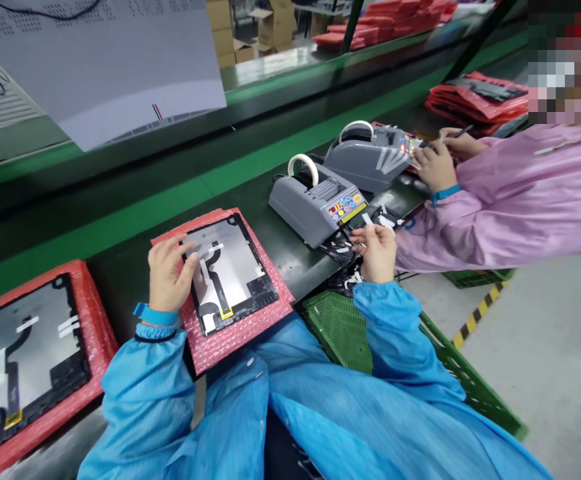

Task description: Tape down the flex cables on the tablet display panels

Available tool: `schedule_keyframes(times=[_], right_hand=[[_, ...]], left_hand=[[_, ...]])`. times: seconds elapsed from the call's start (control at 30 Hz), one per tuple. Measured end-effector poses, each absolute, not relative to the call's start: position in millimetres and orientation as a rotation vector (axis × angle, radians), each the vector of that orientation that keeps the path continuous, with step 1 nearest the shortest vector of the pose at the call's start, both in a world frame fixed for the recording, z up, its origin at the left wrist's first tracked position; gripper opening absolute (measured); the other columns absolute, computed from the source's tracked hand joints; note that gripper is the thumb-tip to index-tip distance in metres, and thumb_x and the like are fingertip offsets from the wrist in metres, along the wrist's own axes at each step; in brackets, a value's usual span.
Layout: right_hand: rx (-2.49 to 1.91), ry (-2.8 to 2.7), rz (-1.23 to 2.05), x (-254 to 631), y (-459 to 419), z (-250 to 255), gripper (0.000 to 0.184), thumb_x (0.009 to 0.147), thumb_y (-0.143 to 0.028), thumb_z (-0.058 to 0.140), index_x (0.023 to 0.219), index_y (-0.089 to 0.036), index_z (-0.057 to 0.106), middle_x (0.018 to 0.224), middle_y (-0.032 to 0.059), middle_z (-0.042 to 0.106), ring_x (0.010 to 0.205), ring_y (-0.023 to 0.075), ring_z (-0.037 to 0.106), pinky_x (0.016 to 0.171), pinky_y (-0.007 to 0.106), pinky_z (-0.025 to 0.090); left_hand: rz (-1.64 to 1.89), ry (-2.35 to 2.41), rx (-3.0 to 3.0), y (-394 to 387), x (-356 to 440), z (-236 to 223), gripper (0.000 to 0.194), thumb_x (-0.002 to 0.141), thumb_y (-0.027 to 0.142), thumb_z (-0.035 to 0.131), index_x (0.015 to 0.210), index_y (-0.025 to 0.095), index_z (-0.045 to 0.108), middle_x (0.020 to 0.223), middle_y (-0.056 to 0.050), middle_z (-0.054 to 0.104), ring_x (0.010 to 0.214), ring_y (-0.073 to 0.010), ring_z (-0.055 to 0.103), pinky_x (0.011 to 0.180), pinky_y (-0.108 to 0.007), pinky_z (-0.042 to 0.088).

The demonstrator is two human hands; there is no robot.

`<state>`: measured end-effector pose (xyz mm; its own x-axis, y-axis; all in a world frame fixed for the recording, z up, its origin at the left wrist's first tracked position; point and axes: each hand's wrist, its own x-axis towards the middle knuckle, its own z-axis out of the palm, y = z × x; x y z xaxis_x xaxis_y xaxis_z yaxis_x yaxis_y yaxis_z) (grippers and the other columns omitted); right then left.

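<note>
A tablet display panel (235, 257) lies back side up on a pink bubble-wrap sheet (223, 343) in front of me. Its silver back carries a black flex cable (219, 283) and a yellow-edged connector (226, 313). My left hand (170, 270) is open at the panel's left edge, fingers and thumb apart; whether the fingertips touch it, I cannot tell. Over to the right, my right hand (379, 252) pinches a short white tape strip (367, 219) between thumb and finger, just in front of a grey tape dispenser (310, 207) with a lit keypad.
Another panel (35, 353) on pink wrap sits at the left. Black cables (343, 250) lie below the dispenser, above a green crate (338, 327). At the right, a co-worker in a pink sleeve (510, 200) works beside a second dispenser (365, 160). A white board (120, 73) hangs ahead.
</note>
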<state>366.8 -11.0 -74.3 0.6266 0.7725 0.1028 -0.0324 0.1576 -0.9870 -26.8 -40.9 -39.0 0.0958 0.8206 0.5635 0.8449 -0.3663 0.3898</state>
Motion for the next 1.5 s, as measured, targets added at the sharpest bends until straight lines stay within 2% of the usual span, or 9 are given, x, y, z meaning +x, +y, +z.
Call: schedule_keyframes(times=[0.17, 0.37, 0.43, 0.53, 0.6, 0.83, 1.03, 1.17, 1.5], right_hand=[[-1.295, -0.632, 0.711, 360, -5, -73, 0.054, 0.057, -0.053, 0.074, 0.086, -0.024, 0.040, 0.067, -0.0067, 0.062, 0.055, 0.0092, 0.061, 0.040, 0.014, 0.034], [-1.291, -0.622, 0.707, 360, 3, -77, 0.058, 0.052, -0.042, 0.076, 0.088, -0.025, 0.034, 0.063, -0.0076, 0.061, 0.054, 0.0108, 0.059, 0.040, 0.015, 0.030], [-1.296, -0.662, 0.663, 361, 3, -76, 0.058, 0.054, -0.039, 0.076, 0.088, -0.026, 0.031, 0.063, -0.0087, 0.060, 0.054, 0.0107, 0.058, 0.043, 0.017, 0.034], [-1.298, -0.786, 0.543, 357, -11, -65, 0.053, 0.061, -0.033, 0.073, 0.090, -0.026, 0.030, 0.065, -0.0088, 0.060, 0.055, 0.0100, 0.058, 0.055, 0.023, 0.044], [-1.294, -0.914, 0.510, 347, -25, -52, 0.049, 0.066, -0.031, 0.071, 0.094, -0.026, 0.031, 0.070, -0.0070, 0.061, 0.059, 0.0111, 0.059, 0.061, 0.026, 0.047], [-1.117, -1.392, 0.917, 280, -49, -20, 0.046, 0.075, -0.035, 0.070, 0.101, -0.027, 0.032, 0.074, -0.0042, 0.064, 0.065, 0.0139, 0.061, 0.059, 0.027, 0.046], [-1.031, -1.500, 1.121, 250, -35, -23, 0.045, 0.076, -0.034, 0.069, 0.102, -0.026, 0.033, 0.075, -0.0039, 0.065, 0.066, 0.0132, 0.062, 0.058, 0.026, 0.045], [-1.089, -1.407, 1.105, 251, -25, -27, 0.049, 0.072, -0.038, 0.073, 0.099, -0.026, 0.034, 0.085, -0.0012, 0.067, 0.071, 0.0131, 0.064, 0.062, 0.027, 0.048], [-1.060, -1.415, 1.272, 236, -15, -32, 0.048, 0.069, -0.035, 0.072, 0.096, -0.026, 0.033, 0.071, -0.0064, 0.061, 0.062, 0.0119, 0.059, 0.060, 0.027, 0.046]], left_hand=[[-1.001, -1.620, -2.470, -35, -4, -17, 0.025, 0.091, 0.042, 0.053, 0.102, 0.023, 0.066, 0.114, -0.009, 0.066, 0.110, -0.0265, 0.056, 0.101, -0.049, 0.039], [-0.919, -1.521, -2.594, -23, 13, -12, 0.026, 0.091, 0.040, 0.051, 0.102, 0.021, 0.066, 0.112, -0.009, 0.065, 0.109, -0.0261, 0.055, 0.102, -0.050, 0.039], [-0.871, -1.509, -2.654, -19, 16, -11, 0.028, 0.091, 0.040, 0.051, 0.103, 0.020, 0.067, 0.114, -0.010, 0.064, 0.111, -0.0271, 0.053, 0.101, -0.050, 0.039], [-0.823, -1.503, -2.758, -17, 24, -6, 0.030, 0.090, 0.041, 0.053, 0.105, 0.020, 0.067, 0.116, -0.010, 0.064, 0.113, -0.0283, 0.052, 0.102, -0.050, 0.039], [-0.809, -1.519, -2.825, -18, 34, 1, 0.030, 0.089, 0.044, 0.054, 0.104, 0.022, 0.068, 0.113, -0.009, 0.065, 0.110, -0.0276, 0.053, 0.101, -0.049, 0.039], [-0.927, -1.535, -3.056, -20, 74, 15, 0.024, 0.086, 0.041, 0.064, 0.093, 0.018, 0.066, 0.091, -0.005, 0.069, 0.093, -0.0204, 0.059, 0.091, -0.037, 0.044], [-0.849, -1.729, -3.047, -21, 69, 8, 0.018, 0.090, 0.027, 0.058, 0.074, 0.017, 0.059, 0.079, -0.003, 0.065, 0.084, -0.0177, 0.056, 0.085, -0.034, 0.044], [-0.922, -1.916, -2.935, -20, 61, 2, 0.018, 0.089, 0.025, 0.058, 0.073, 0.017, 0.058, 0.077, -0.001, 0.064, 0.079, -0.0161, 0.056, 0.085, -0.034, 0.045], [-0.905, -2.041, -2.896, -19, 58, -8, 0.018, 0.089, 0.026, 0.058, 0.072, 0.018, 0.059, 0.078, -0.002, 0.064, 0.081, -0.0170, 0.057, 0.081, -0.034, 0.046]])
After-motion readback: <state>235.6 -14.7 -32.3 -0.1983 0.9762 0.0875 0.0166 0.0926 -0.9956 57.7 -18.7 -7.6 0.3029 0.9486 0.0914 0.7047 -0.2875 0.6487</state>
